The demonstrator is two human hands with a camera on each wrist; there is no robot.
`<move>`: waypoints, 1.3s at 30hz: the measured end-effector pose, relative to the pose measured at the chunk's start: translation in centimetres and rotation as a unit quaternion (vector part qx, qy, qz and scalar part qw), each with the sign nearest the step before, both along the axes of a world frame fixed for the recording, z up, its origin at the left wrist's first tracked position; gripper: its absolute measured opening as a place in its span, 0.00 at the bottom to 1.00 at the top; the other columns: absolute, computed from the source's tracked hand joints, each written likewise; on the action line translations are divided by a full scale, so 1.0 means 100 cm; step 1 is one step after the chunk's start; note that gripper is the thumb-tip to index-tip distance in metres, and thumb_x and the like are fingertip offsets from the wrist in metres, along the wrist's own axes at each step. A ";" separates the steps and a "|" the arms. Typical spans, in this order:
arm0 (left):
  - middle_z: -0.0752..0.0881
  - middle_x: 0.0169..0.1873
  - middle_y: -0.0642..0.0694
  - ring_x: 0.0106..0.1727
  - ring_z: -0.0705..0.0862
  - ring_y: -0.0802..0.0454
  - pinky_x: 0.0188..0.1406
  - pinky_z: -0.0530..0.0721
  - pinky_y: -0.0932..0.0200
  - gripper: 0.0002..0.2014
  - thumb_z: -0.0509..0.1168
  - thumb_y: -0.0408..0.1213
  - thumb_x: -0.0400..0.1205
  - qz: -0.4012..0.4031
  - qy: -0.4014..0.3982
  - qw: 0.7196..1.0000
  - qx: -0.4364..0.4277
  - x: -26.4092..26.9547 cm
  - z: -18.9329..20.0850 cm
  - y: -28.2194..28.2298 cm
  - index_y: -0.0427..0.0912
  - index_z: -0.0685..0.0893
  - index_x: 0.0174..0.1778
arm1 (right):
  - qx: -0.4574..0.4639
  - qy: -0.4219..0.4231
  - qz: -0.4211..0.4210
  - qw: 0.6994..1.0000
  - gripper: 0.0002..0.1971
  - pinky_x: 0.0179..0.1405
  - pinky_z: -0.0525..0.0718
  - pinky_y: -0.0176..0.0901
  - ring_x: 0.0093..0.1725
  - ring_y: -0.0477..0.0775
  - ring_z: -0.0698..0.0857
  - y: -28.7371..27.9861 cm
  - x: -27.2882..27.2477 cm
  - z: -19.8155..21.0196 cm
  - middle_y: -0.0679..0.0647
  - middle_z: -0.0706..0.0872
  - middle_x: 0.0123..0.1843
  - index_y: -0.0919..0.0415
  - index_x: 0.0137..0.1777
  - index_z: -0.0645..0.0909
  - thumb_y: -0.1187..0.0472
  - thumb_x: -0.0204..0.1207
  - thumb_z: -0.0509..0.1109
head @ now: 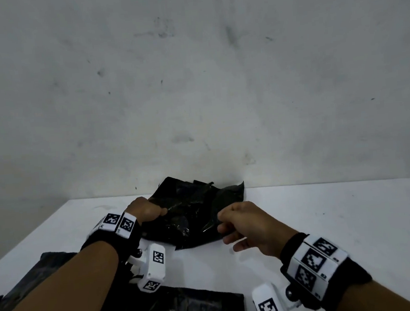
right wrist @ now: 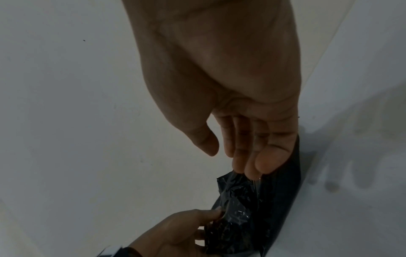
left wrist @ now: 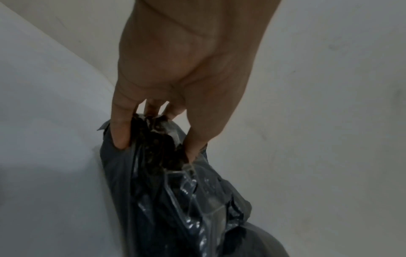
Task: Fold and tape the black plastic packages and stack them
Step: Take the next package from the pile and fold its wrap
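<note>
Black crumpled plastic package (head: 192, 216) lies on our white counter (head: 328, 219) near the wall. Our left hand (head: 145, 210) grips its left edge with curled fingers (left wrist: 119, 132); our right hand (head: 247, 223) touches its right edge, fingers (right wrist: 263, 163) loosely extended.

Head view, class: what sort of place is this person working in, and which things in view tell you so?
Probably a plain packing or workshop corner, not a home. A bare white table stands against a scuffed grey wall, and crumpled black plastic packages lie on it, one gripped by the left hand, with flatter ones nearer the person.
</note>
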State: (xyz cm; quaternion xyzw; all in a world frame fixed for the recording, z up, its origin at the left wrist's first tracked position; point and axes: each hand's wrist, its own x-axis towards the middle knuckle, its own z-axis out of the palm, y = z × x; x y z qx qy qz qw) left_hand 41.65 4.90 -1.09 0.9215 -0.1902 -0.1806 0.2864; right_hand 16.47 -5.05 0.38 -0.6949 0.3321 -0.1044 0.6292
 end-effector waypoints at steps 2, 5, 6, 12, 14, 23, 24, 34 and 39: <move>0.86 0.59 0.31 0.58 0.87 0.32 0.54 0.91 0.38 0.24 0.78 0.40 0.79 0.010 0.017 0.999 -0.049 -0.004 0.009 0.006 0.27 0.80 0.63 | 0.010 -0.007 -0.009 1.000 0.06 0.32 0.83 0.43 0.34 0.53 0.83 0.001 0.002 0.002 0.55 0.85 0.41 0.58 0.49 0.82 0.59 0.86 0.65; 0.87 0.50 0.32 0.46 0.89 0.35 0.36 0.90 0.45 0.19 0.76 0.35 0.80 0.009 0.016 0.994 -0.112 -0.016 0.028 0.016 0.25 0.82 0.60 | 0.034 -0.022 -0.032 0.999 0.08 0.29 0.83 0.42 0.33 0.53 0.79 0.006 0.007 0.007 0.55 0.79 0.39 0.58 0.44 0.79 0.60 0.86 0.65; 0.88 0.49 0.33 0.46 0.89 0.36 0.37 0.91 0.45 0.18 0.76 0.35 0.81 0.004 0.005 0.992 -0.128 -0.020 0.035 0.020 0.26 0.84 0.59 | 0.045 -0.027 -0.042 0.998 0.08 0.29 0.83 0.42 0.34 0.53 0.79 0.008 0.009 0.008 0.55 0.78 0.40 0.58 0.44 0.78 0.59 0.86 0.65; 0.88 0.53 0.41 0.48 0.90 0.45 0.37 0.90 0.55 0.17 0.75 0.37 0.82 -0.028 0.000 0.964 -0.263 -0.064 0.083 0.051 0.42 0.79 0.63 | 0.086 -0.076 -0.063 0.991 0.22 0.54 0.84 0.52 0.63 0.60 0.81 0.021 0.012 0.023 0.52 0.81 0.61 0.53 0.64 0.79 0.38 0.80 0.69; 0.88 0.52 0.43 0.47 0.90 0.47 0.34 0.89 0.58 0.18 0.76 0.38 0.82 -0.052 0.002 0.954 -0.295 -0.086 0.092 0.061 0.45 0.78 0.64 | 0.083 -0.112 -0.056 0.989 0.25 0.52 0.80 0.51 0.57 0.55 0.82 0.026 0.006 0.030 0.49 0.84 0.56 0.52 0.64 0.80 0.35 0.76 0.72; 0.84 0.51 0.52 0.47 0.90 0.57 0.35 0.88 0.60 0.29 0.77 0.52 0.78 -0.127 0.024 0.935 -0.330 -0.185 0.089 0.085 0.59 0.69 0.70 | -0.017 -0.216 -0.061 0.974 0.21 0.36 0.87 0.39 0.49 0.50 0.93 0.031 -0.065 0.054 0.53 0.93 0.56 0.55 0.65 0.81 0.62 0.73 0.81; 0.85 0.52 0.52 0.47 0.89 0.57 0.34 0.86 0.61 0.29 0.75 0.58 0.77 -0.137 0.024 0.942 -0.306 -0.192 0.090 0.088 0.61 0.68 0.70 | -0.031 -0.212 -0.054 0.975 0.22 0.38 0.88 0.41 0.51 0.52 0.93 0.029 -0.076 0.055 0.52 0.93 0.57 0.54 0.65 0.81 0.62 0.72 0.82; 0.90 0.55 0.59 0.59 0.89 0.55 0.59 0.89 0.49 0.17 0.66 0.61 0.79 -0.185 0.077 0.907 -0.371 -0.221 0.080 0.103 0.60 0.83 0.61 | -0.071 -0.188 0.062 0.978 0.27 0.60 0.89 0.54 0.64 0.61 0.89 0.033 -0.175 0.043 0.59 0.90 0.64 0.62 0.70 0.80 0.71 0.70 0.80; 0.91 0.33 0.58 0.32 0.88 0.61 0.30 0.82 0.67 0.12 0.62 0.44 0.89 -0.194 0.126 0.857 -0.461 -0.243 0.081 0.116 0.44 0.88 0.59 | -0.062 -0.166 0.105 0.979 0.28 0.67 0.86 0.59 0.67 0.62 0.87 0.048 -0.198 0.034 0.60 0.88 0.67 0.64 0.72 0.79 0.72 0.72 0.79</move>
